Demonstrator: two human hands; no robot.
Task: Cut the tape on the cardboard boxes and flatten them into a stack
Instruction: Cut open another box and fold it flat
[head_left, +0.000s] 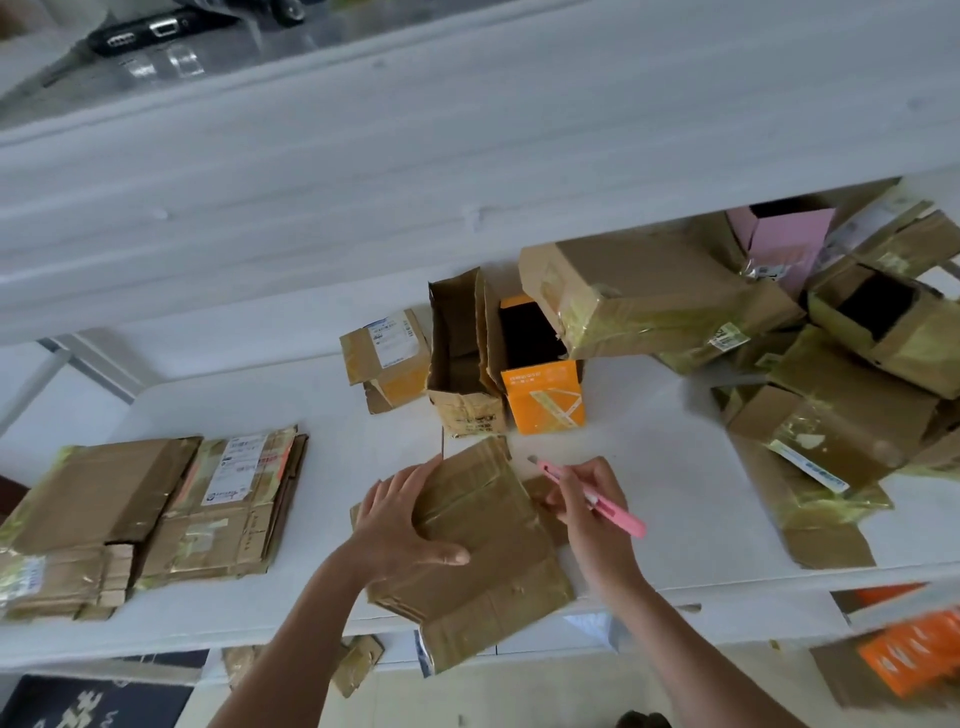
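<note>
While the left hand (400, 525) lies flat with straight fingers on a flattened brown cardboard box (478, 551) at the front of the white counter (649, 457), the right hand (587, 499) has its grip closed around a slim pink cutter (597, 499). Flat taped cartons form a stack (150, 514) at left; uncut glossy-taped boxes (779, 332) pile at right.

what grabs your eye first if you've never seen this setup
Front and centre, the left hand presses on a flattened cardboard box while the right hand holds a pink utility knife beside it. To the right a jumbled heap of taped boxes waits; far left lies the flat stack. An orange box stands out mid-table.
</note>
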